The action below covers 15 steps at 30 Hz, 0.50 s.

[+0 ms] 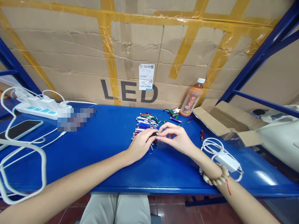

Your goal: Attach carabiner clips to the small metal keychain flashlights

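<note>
Over the middle of the blue table, my left hand (140,144) and my right hand (177,138) meet fingertip to fingertip. Both are closed on a small black keychain flashlight (153,134), mostly hidden by my fingers. Just behind and under my hands lies a row of small metal keychain flashlights (142,122) in silver, blue, red, green and purple. Carabiner clips hang from their right ends. Part of the row is covered by my left hand.
A drink bottle (192,98) and an opened carton (230,119) stand at the back right. A coiled white charger (226,160) lies right of my hand. To the left are a power strip (44,107) and a phone (20,132). A large cardboard box (81,62) walls the back.
</note>
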Motion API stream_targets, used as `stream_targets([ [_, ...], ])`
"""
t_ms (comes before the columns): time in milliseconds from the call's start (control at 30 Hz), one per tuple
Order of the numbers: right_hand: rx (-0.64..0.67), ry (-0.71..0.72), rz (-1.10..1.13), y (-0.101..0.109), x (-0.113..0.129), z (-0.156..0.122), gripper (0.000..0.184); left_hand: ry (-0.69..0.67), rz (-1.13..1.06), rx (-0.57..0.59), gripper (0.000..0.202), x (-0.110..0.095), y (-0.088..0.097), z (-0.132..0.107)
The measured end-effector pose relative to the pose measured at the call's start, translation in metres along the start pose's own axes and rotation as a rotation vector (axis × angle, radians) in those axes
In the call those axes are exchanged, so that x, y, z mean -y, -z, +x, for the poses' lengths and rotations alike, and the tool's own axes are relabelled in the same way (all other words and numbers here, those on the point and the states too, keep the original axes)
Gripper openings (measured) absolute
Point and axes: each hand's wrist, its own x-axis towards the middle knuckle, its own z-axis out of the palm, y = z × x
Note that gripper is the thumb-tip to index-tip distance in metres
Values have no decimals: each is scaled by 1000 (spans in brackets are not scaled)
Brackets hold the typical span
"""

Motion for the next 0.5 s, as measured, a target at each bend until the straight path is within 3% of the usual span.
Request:
stream_targets([
  [167,149,-190,-51,16,0,2,25,98,-15,-41,15,1,0,2],
  [267,293,-293,-199,26,-7,1,30,64,-15,-97,13,2,2,3],
  [333,356,-335,-319,28,-13,0,29,30,-7,-128,15,2,3,3],
  [500,350,-369,-536,24,-19,1,14,13,-11,-137,14,1,3,3],
])
